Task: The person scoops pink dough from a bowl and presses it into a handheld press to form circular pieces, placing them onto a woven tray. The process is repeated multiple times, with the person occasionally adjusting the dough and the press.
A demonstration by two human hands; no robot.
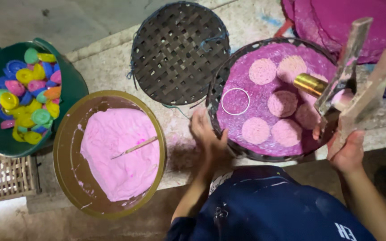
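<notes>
Far left: a green tub (74, 89) filled with small plastic moulds (27, 96) in yellow, blue, pink and green, set within reach but apart from the work.

Next right, near edge: a brown basin (63, 147) holding pink dough (119, 151), a thin stick (135, 147) resting on its surface, presumably left there for lifting portions.

Centre, far side: an empty woven tray (179, 51), lying flat on the stone ledge (103, 62).

The left hand (206, 136) rests with fingers spread narrow on the near-left rim of the lined tray (215, 96), apparently steadying it; it holds nothing.

On that tray's purple sheet lie six pale pink discs (282, 103) and one white ring (235, 101), spaced apart, likely so they do not stick together.

Right: the right hand (347, 154) is closed around the wooden handle of a press (356, 80), held tilted over the tray's right side, its brass cylinder (309, 84) hovering above the discs.

Far right: a stack of purple sheets (345, 22).
</notes>
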